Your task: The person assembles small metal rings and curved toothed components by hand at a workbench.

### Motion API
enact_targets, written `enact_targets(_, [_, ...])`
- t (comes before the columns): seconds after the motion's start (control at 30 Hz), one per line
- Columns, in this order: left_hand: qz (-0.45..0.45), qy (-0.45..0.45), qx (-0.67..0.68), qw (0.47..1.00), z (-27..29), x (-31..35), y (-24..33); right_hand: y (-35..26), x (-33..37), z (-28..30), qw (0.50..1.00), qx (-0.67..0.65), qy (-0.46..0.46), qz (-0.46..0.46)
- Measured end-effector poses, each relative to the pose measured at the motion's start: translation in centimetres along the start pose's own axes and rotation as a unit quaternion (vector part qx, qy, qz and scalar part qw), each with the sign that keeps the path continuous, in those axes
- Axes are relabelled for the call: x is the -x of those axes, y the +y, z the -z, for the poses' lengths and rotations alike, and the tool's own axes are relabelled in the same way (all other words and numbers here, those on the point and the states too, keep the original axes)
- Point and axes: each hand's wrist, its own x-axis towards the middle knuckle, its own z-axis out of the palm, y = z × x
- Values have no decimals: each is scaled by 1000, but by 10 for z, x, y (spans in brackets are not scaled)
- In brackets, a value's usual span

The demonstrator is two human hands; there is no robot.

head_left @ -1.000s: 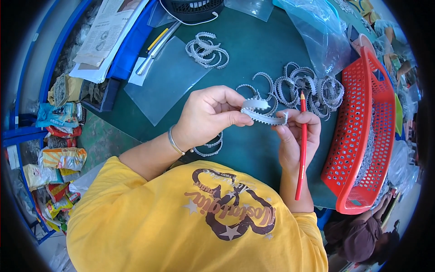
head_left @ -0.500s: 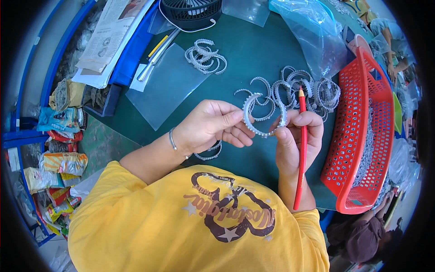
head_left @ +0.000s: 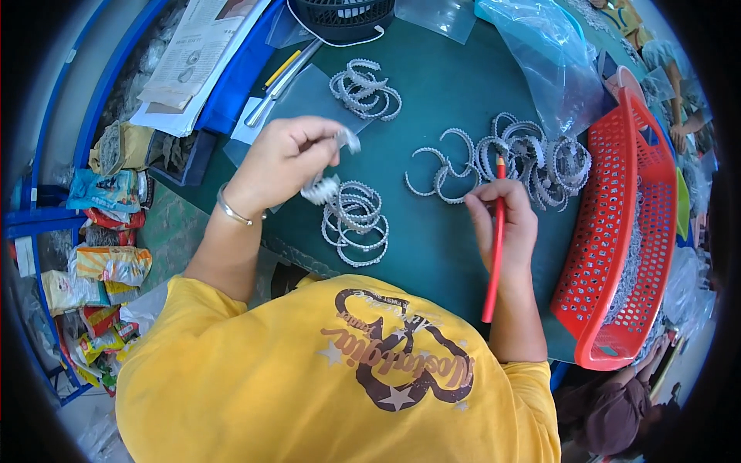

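Note:
My left hand [head_left: 284, 158] is raised at the left of the green table, its fingers pinched on a grey, C-shaped toothed ring [head_left: 323, 190] that is smeared by motion. Just beside it lies a loose stack of similar toothed rings [head_left: 356, 224]. A second group of toothed rings [head_left: 367, 91] sits farther back. My right hand [head_left: 511, 220] holds a red pencil [head_left: 495, 262], tip pointing away from me, between thumb and fingers. Beyond this hand is a tangled heap of the rings [head_left: 544, 158], with a few single rings [head_left: 444, 174] to its left.
A red perforated basket [head_left: 596, 224] with grey material inside stands at the right edge. Clear plastic bags [head_left: 540, 58] lie at the far right, a black fan [head_left: 345, 17] at the back. Newspaper [head_left: 189, 65] and a dark bin [head_left: 179, 158] are at left. Other people [head_left: 617, 409] are at the right.
My left hand has moved left and away from the right hand, carrying the toothed ring. My right hand has let go of the ring but keeps the pencil. The near stack is now uncovered.

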Motion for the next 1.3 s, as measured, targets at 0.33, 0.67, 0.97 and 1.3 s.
enact_targets(0.33, [-145, -79, -206, 964, -16, 5, -26, 4, -16, -2, 988, 128, -70, 41])
enact_targets(0.67, [-241, -80, 10, 967, -58, 2, 7, -30, -12, -6, 911, -360, -143, -142])
enact_targets(0.97, [-11, -31, 280, 960, -58, 2, 3, -8, -2, -2, 897, -423, -50, -120])
enact_targets(1.3, [83, -54, 390, 915, -55, 2, 9, -16, -1, -3, 898, -411, -37, -156])
